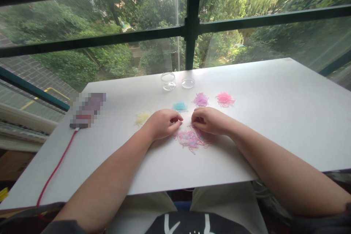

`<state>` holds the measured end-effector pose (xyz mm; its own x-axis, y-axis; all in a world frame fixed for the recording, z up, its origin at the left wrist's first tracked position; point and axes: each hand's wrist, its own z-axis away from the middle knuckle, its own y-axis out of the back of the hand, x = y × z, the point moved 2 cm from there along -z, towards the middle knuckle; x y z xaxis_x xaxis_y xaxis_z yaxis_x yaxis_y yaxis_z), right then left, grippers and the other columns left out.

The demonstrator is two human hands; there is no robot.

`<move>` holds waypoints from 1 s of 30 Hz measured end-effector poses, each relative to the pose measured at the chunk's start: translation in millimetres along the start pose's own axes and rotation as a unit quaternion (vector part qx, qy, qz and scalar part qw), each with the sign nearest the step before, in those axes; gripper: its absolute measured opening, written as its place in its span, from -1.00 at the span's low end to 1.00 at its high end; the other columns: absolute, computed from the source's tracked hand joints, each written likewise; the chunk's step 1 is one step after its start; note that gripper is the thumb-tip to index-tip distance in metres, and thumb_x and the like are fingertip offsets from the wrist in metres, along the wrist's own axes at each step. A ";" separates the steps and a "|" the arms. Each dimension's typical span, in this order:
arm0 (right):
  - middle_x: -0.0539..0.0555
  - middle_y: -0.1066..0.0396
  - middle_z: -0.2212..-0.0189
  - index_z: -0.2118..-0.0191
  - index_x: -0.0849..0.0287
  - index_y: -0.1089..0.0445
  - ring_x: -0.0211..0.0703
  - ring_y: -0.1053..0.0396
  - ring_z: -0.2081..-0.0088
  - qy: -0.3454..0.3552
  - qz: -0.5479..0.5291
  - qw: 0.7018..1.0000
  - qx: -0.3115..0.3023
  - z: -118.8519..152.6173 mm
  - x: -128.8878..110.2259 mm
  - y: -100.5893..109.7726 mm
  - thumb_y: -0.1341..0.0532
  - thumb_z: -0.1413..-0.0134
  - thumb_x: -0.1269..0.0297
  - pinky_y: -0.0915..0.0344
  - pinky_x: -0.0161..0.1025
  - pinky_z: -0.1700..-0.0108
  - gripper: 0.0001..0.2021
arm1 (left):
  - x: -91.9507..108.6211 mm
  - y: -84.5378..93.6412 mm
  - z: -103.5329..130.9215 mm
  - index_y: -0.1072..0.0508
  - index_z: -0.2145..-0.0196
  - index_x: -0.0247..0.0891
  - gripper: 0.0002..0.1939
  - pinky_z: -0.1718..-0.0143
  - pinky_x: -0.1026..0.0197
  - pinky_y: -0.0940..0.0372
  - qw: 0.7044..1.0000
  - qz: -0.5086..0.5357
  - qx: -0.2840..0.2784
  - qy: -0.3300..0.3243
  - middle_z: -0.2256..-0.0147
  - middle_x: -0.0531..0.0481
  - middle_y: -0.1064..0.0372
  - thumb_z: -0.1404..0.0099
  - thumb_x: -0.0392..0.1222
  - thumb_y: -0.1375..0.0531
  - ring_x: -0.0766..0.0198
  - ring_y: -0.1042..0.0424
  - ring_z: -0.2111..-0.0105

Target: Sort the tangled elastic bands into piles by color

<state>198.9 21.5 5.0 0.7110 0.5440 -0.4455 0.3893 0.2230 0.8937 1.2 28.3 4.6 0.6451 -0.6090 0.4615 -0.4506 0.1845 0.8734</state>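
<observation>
My left hand [163, 123] is loosely curled just above the white table, its thumb and index fingertips slightly apart with nothing visible between them. Opposite it, my right hand [208, 120] has its fingers bent down and closed at the edge of a mixed pile of thin pink and lilac strands [189, 139]; what it pinches is too small to make out. Beyond the hands lie small heaps of similar strands: a blue heap [180, 106], a purple heap [201, 99] and a pink heap [225, 99]. A pale yellow heap [141, 119] sits beside my left hand, partly hidden by it.
A clear round container [168, 81] stands near the far edge of the white table [274, 117], with a clear lid-like disc [188, 83] to its right. At the left lies a blurred-out device [89, 109] with a red cable [59, 164]. Windows rise behind the table.
</observation>
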 end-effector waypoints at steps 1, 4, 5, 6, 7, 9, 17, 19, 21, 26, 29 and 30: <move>0.04 -0.41 0.45 0.42 0.20 -0.42 -0.25 -0.27 0.43 0.002 0.003 1.000 0.000 0.1 0.0 0.0 -0.18 0.05 0.42 -0.13 -0.34 0.37 -0.93 | 0.3 0.0 0.1 -0.53 0.28 -0.22 -0.80 0.30 0.27 -0.30 1.000 0.002 -0.002 0.000 0.38 0.00 -0.47 -0.20 -0.19 -0.13 0.28 -0.41 0.37; 0.05 -0.42 0.44 0.42 0.20 -0.39 -0.23 -0.28 0.41 0.008 0.011 1.000 0.003 1.0 -0.5 0.7 -0.17 0.04 0.43 -0.12 -0.32 0.35 -0.94 | 1.0 -0.4 0.6 -0.53 0.28 -0.22 -0.80 0.31 0.27 -0.30 1.000 0.014 -0.006 0.002 0.38 -0.01 -0.48 -0.20 -0.17 -0.13 0.28 -0.41 0.38; 0.05 -0.42 0.44 0.42 0.20 -0.38 -0.23 -0.27 0.41 0.008 0.010 1.000 0.005 1.4 -0.7 1.0 -0.16 0.04 0.44 -0.12 -0.32 0.35 -0.93 | 1.5 -0.6 0.8 -0.53 0.27 -0.22 -0.79 0.32 0.28 -0.30 1.000 0.019 -0.007 0.003 0.38 0.00 -0.48 -0.20 -0.17 -0.13 0.28 -0.41 0.38; 0.05 -0.42 0.44 0.41 0.20 -0.37 -0.23 -0.27 0.41 0.007 0.006 1.000 0.007 1.8 -1.0 1.3 -0.15 0.03 0.45 -0.12 -0.32 0.35 -0.93 | 2.1 -1.0 1.1 -0.53 0.27 -0.22 -0.79 0.32 0.28 -0.30 1.000 0.024 -0.008 0.004 0.37 0.00 -0.48 -0.21 -0.16 -0.13 0.29 -0.41 0.38; 0.05 -0.41 0.44 0.41 0.21 -0.36 -0.23 -0.27 0.42 0.006 -0.001 1.000 0.009 2.1 -1.5 1.4 -0.14 0.03 0.46 -0.12 -0.33 0.36 -0.93 | 2.9 -1.4 1.3 -0.53 0.27 -0.22 -0.79 0.32 0.28 -0.30 1.000 0.029 -0.009 0.004 0.37 0.00 -0.48 -0.21 -0.16 -0.13 0.29 -0.41 0.38; 0.04 -0.41 0.44 0.40 0.21 -0.35 -0.25 -0.25 0.43 0.008 -0.018 1.000 0.010 2.6 -3.1 1.2 -0.12 0.02 0.47 -0.12 -0.33 0.37 -0.92 | 4.9 -2.1 1.8 -0.53 0.27 -0.22 -0.79 0.32 0.28 -0.30 0.999 0.039 -0.009 0.004 0.37 0.00 -0.49 -0.21 -0.15 -0.13 0.29 -0.42 0.39; 0.01 -0.36 0.47 0.38 0.21 -0.30 -0.30 -0.21 0.46 0.043 -0.063 0.997 0.017 4.7 -12.4 -0.1 -0.10 -0.03 0.46 -0.09 -0.36 0.40 -0.93 | 11.2 -2.6 2.9 -0.52 0.32 -0.24 -0.84 0.34 0.31 -0.28 0.997 0.075 0.000 -0.014 0.41 0.04 -0.49 -0.20 -0.19 -0.15 0.34 -0.42 0.43; 0.01 -0.35 0.47 0.38 0.22 -0.30 -0.30 -0.20 0.46 0.049 -0.069 0.996 0.024 5.0 -13.1 0.0 -0.09 -0.03 0.46 -0.09 -0.37 0.40 -0.93 | 11.9 -2.7 2.8 -0.52 0.34 -0.23 -0.84 0.35 0.31 -0.27 0.997 0.077 -0.001 -0.016 0.42 0.04 -0.49 -0.20 -0.21 -0.14 0.35 -0.41 0.44; 0.01 -0.35 0.47 0.38 0.22 -0.30 -0.30 -0.20 0.46 0.053 -0.077 0.995 0.036 5.1 -13.3 0.3 -0.09 -0.03 0.45 -0.09 -0.36 0.40 -0.93 | 12.4 -2.6 2.7 -0.51 0.36 -0.23 -0.85 0.36 0.32 -0.26 0.997 0.081 -0.001 -0.015 0.43 0.05 -0.49 -0.20 -0.22 -0.13 0.36 -0.41 0.44; 0.00 -0.34 0.49 0.37 0.21 -0.30 -0.31 -0.22 0.47 0.039 -0.101 0.992 0.062 4.7 -13.1 2.1 -0.10 -0.04 0.44 -0.10 -0.37 0.40 -0.94 | 12.9 -1.6 3.2 -0.50 0.37 -0.24 -0.87 0.38 0.34 -0.25 0.996 0.090 0.012 -0.006 0.46 0.08 -0.48 -0.18 -0.24 -0.14 0.39 -0.39 0.48; -0.01 -0.33 0.51 0.39 0.22 -0.31 -0.31 -0.21 0.48 0.023 -0.103 0.993 0.051 4.2 -12.8 3.3 -0.08 -0.09 0.39 -0.08 -0.36 0.41 -0.90 | 12.9 -1.5 3.7 -0.51 0.37 -0.23 -0.87 0.38 0.33 -0.25 0.996 0.093 0.017 -0.002 0.47 0.08 -0.48 -0.18 -0.24 -0.15 0.39 -0.39 0.50; 0.00 -0.33 0.52 0.40 0.22 -0.31 -0.30 -0.21 0.48 0.023 -0.102 0.993 0.045 4.0 -12.9 3.5 -0.07 -0.10 0.38 -0.08 -0.36 0.41 -0.88 | 12.9 -1.6 3.9 -0.51 0.37 -0.23 -0.87 0.38 0.33 -0.25 0.995 0.094 0.017 -0.001 0.47 0.08 -0.49 -0.18 -0.24 -0.15 0.39 -0.39 0.50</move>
<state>193.5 12.0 13.6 0.5851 0.5319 -0.6121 0.5749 0.2603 0.7757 7.9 17.1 8.6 0.5460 -0.5680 0.6158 -0.5843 0.2686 0.7658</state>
